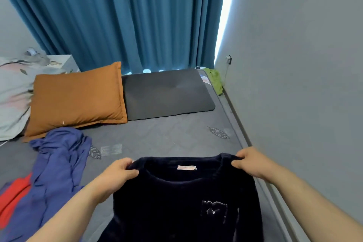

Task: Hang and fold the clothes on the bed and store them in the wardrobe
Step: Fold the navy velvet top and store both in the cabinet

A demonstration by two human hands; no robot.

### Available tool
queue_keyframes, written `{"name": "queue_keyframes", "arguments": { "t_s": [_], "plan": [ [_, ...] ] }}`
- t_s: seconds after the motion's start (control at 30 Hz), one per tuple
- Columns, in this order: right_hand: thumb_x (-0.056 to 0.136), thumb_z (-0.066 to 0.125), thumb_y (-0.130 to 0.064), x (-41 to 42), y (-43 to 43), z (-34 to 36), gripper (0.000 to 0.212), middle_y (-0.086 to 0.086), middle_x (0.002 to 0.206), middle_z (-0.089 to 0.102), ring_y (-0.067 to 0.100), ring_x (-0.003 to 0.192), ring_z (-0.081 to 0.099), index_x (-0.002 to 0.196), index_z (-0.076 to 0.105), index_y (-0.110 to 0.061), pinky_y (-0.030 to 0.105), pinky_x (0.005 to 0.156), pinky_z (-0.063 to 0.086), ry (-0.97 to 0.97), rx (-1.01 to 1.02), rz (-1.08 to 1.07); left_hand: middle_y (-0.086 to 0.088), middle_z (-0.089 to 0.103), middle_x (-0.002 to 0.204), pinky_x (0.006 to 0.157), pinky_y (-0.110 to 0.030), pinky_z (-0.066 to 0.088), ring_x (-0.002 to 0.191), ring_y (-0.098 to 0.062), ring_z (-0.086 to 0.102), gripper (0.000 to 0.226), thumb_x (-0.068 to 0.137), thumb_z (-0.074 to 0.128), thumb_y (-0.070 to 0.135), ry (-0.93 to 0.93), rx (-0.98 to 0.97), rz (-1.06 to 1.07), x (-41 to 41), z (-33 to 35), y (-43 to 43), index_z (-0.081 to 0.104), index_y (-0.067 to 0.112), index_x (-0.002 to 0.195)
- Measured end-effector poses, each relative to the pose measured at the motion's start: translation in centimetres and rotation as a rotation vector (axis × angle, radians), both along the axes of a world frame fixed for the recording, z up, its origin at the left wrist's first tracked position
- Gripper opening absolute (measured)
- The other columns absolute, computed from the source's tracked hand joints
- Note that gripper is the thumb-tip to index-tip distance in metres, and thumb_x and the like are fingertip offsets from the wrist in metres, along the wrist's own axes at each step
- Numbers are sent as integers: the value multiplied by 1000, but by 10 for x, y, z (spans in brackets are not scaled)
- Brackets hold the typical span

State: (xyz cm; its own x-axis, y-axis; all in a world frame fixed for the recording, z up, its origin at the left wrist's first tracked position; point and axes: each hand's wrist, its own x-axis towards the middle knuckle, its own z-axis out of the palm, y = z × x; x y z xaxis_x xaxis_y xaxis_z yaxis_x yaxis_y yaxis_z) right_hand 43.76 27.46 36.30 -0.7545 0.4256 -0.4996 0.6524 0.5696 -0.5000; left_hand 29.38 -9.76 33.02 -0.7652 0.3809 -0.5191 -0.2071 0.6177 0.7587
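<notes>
A dark navy fleece top (182, 202) with a pink neck label and a small chest pocket hangs in front of me over the grey bed (167, 135). My left hand (119, 173) pinches its left shoulder. My right hand (249, 163) pinches its right shoulder, so the top is spread between both hands with the neckline facing up. A crumpled blue garment (59, 165) lies on the bed to the left, with a red garment (13, 196) partly under it at the left edge.
An orange pillow (78, 98) and a dark grey pillow (167, 92) lie at the head of the bed. A patterned duvet (13, 96) is bunched at far left. Something green (215, 79) sits in the far right corner. Blue curtains (127, 15) hang behind; a grey wall (294, 65) runs along the right.
</notes>
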Motion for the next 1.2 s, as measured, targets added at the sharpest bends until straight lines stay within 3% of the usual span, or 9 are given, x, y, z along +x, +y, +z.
{"name": "queue_keyframes", "arguments": {
  "t_s": [0.13, 0.23, 0.3, 0.43, 0.57, 0.73, 0.9, 1.0, 1.2],
  "plan": [
    [87, 60, -25, -34, 18, -77, 24, 3, 60, 65, 17, 57, 59, 67, 64, -11, 26, 56, 43, -18, 96, -87, 6, 64, 57, 56, -25, 42, 54, -4, 55, 39, 75, 69, -2, 204, -97, 227, -11, -81, 36, 69, 31, 57],
    [95, 48, -20, -61, 8, -158, 22, 7, 60, 66, 20, 46, 53, 85, 65, -9, 29, 50, 46, 0, -178, -317, 0, 69, 64, 52, -29, 48, 55, -8, 61, 32, 85, 60, 0, 117, -29, 540, -28, -162, 60, 69, 26, 69],
    [99, 44, -15, -81, -3, -220, 22, 6, 77, 68, 20, 59, 59, 94, 65, -17, 32, 53, 53, 73, -392, -492, -5, 68, 78, 55, -32, 52, 70, -19, 66, 24, 93, 55, 5, 72, -14, 702, -45, -218, 76, 63, 24, 81],
    [98, 47, -12, -123, -1, -347, 22, 3, 93, 71, 27, 91, 66, 98, 63, -26, 46, 87, 53, 286, -254, -494, -3, 56, 90, 73, -31, 36, 92, -26, 55, 18, 90, 58, 3, 288, -80, 552, -88, -336, 90, 57, 19, 81],
    [94, 55, -9, -146, 3, -447, 23, 10, 100, 67, 32, 100, 62, 113, 65, -18, 36, 84, 43, 274, 38, -407, -11, 58, 112, 93, -40, 42, 107, -29, 55, 22, 83, 64, -6, 450, -278, 287, -131, -427, 81, 65, 5, 102],
    [86, 58, -3, -184, 10, -501, 21, 28, 96, 67, 48, 90, 61, 102, 72, -3, 52, 86, 46, 334, 478, -360, -17, 61, 89, 72, -45, 45, 84, -41, 62, 10, 77, 68, 0, 619, -483, 199, -194, -463, 101, 62, 7, 83],
    [85, 66, -11, -269, 52, -506, 8, 24, 85, 59, 44, 75, 53, 89, 68, -5, 47, 69, 45, 293, 698, -176, -7, 58, 105, 81, -39, 41, 99, -32, 59, 14, 86, 47, 19, 574, -763, 229, -273, -462, 150, 55, 20, 97],
    [96, 46, -29, -333, 86, -512, 23, 17, 99, 61, 39, 91, 50, 98, 64, -14, 43, 77, 42, 180, 751, -91, -6, 57, 103, 82, -40, 38, 97, -29, 57, 16, 85, 43, 14, 680, -774, 212, -316, -468, 173, 53, 19, 97],
    [97, 41, -30, -420, 134, -527, 25, 15, 96, 59, 36, 92, 47, 91, 60, -14, 42, 77, 39, 249, 732, -83, 4, 43, 78, 70, -36, 27, 71, -21, 39, 14, 86, 43, 14, 798, -696, 127, -398, -485, 185, 38, 22, 76]
  ]
}}
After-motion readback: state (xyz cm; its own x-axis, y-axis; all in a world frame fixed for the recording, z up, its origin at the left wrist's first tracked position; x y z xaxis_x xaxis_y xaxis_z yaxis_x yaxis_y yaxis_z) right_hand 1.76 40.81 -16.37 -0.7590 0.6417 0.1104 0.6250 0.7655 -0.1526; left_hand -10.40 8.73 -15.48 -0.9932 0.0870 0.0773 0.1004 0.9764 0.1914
